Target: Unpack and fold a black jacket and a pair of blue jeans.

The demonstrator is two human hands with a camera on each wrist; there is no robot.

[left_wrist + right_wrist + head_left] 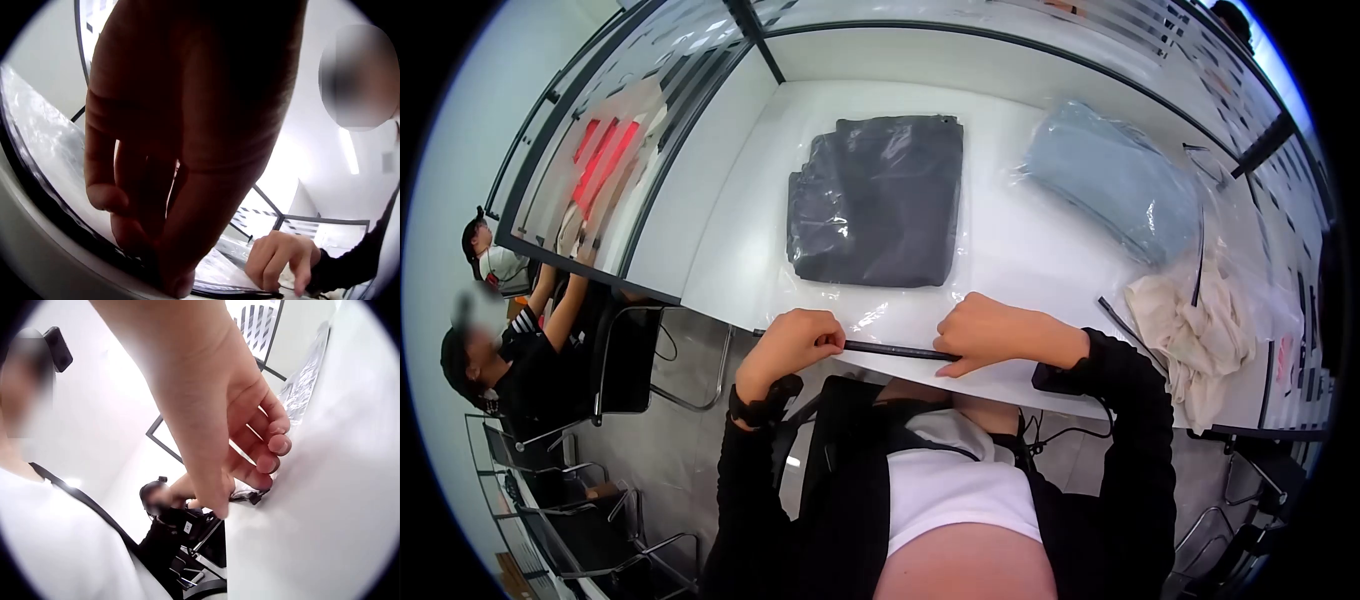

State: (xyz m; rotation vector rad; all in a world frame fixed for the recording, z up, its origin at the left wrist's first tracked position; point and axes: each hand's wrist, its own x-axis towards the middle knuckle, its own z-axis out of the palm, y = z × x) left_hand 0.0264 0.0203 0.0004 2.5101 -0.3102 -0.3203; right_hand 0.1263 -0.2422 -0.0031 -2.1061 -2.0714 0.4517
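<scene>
In the head view, a folded dark grey garment (880,205) lies flat inside a clear plastic bag (870,312). A black strip (895,349) runs along the bag's near edge, beside the table's front edge. My left hand (792,345) pinches this strip toward its left part between thumb and fingers. At the strip's right end, my right hand (1000,333) pinches it with thumb and index finger. The right wrist view shows the other fingers (279,445) of that hand loosely bent above the white table. The left fingertips (181,284) press together low on the strip.
A light blue folded item (1110,180) in clear plastic lies at the back right. Crumpled cream cloth (1190,330) and loose black strips (1128,328) are near the right edge. Low partitions (900,62) border the white table (740,230). Another person (510,350) sits at left.
</scene>
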